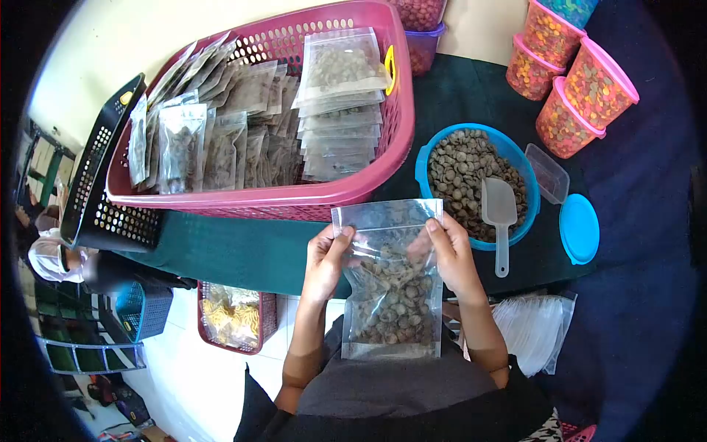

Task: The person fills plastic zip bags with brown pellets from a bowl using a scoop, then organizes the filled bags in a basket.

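Note:
A clear pouch (394, 295) with brown-grey disc-shaped pieces in its lower part hangs upright in front of my lap. My left hand (324, 261) pinches its upper left edge, thumb on the front. The upper right edge is pinched by my right hand (453, 258) in the same way. Beyond the pouch, to the right, a blue tub (423, 168) holds many similar pieces (464, 166), with a clear plastic scoop (501, 206) lying on them, its handle over the rim. At the upper left stands a pink basket (258, 197) of filled pouches (342, 62).
Right of the tub are a clear container (549, 175), a blue lid (579, 230) and pink-lidded tubs (571, 118). Black basket (121, 221) on the left; a person (55, 258) beyond it. Below the table are a basket of yellow items (232, 317) and empty bags (526, 328).

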A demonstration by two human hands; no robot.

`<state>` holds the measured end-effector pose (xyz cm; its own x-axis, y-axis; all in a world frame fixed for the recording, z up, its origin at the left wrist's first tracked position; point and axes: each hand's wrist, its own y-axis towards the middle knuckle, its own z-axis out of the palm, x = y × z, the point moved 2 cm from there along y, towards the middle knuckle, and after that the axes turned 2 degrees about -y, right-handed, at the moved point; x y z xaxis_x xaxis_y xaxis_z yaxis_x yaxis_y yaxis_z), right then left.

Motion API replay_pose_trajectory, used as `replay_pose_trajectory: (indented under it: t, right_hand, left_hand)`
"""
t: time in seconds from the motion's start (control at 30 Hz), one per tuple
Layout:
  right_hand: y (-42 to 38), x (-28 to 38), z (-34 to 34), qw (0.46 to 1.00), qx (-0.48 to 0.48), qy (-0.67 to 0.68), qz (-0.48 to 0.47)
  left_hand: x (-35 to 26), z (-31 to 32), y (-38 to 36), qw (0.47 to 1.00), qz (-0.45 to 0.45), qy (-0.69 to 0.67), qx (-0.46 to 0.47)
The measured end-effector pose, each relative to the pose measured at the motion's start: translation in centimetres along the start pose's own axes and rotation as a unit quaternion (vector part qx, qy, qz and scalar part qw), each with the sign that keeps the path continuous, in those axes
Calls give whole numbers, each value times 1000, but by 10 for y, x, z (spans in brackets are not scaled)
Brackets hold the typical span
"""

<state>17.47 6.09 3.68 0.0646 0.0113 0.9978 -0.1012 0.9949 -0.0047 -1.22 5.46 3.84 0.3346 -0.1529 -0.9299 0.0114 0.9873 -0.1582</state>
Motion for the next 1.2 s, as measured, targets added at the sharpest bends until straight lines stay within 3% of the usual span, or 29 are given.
replay_pose_trajectory:
  t: [0.53,0.9,1.0,1.07,1.2]
  right_hand:
    - [1,1,36,994,-46,92,25]
    - [-9,-8,58,993,-85,63,50]
    - [-10,-5,65,982,-114,124,86]
    - [-11,-7,67,990,-100,75,66]
    - [-14,-1,74,990,-85,91,72]
  left_hand:
    - [-6,-19,19,995,53,40,68]
    - [-24,-33,26,988,-9,100,119]
    - [-23,-38,27,985,-27,109,130]
    - [-22,-43,25,982,-44,113,144]
    - [-28,-46,18,982,-14,108,154]
